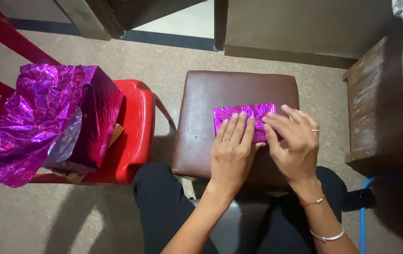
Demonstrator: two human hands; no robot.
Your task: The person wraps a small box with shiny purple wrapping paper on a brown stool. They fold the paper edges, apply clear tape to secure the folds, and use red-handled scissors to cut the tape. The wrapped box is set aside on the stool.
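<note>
- While the left hand [232,155] lies flat on the small parcel in shiny purple wrapping paper [243,118], press down firmly.
- The parcel sits near the brown stool's [201,117] front right corner.
- The right hand [293,143], fingers bent, pinches the paper's edge; fold it tight.

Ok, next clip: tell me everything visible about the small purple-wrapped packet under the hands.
The small packet is a flat rectangle wrapped in shiny, crinkled magenta-purple foil paper. It lies flat, long side across, on the brown padded stool, toward its near right part. The left hand presses flat on its near-left part; the right hand covers its right end with fingers bent onto the foil. Its near edge is hidden.
</note>
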